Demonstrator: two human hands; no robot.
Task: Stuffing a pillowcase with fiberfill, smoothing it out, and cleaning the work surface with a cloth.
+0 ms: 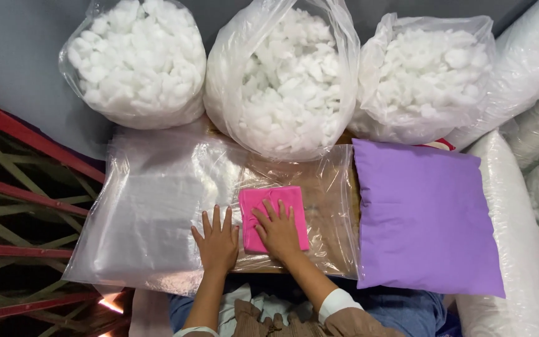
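- Here, the right hand (279, 232) lies flat, fingers spread, on a folded pink cloth (274, 216); it presses on the cloth and grips nothing.
- The left hand (217, 242) rests palm down, open and released, just beside the cloth's left edge, on a clear plastic sheet (151, 212).
- The pink cloth sits on that plastic sheet near the middle of the counter (338, 187), whose brown top shows through the plastic.
- A purple pillow (422, 218) lies at the right end of the counter, just beside the plastic sheet.
- Three clear bags of white stuffing stand along the far edge: the left bag (135, 59), the middle bag (285, 78), which is open at the top, and the right bag (425, 75).
- White plastic-wrapped rolls (525, 187) are piled at the far right.
- A red and green metal frame (20, 206) fills the left side.
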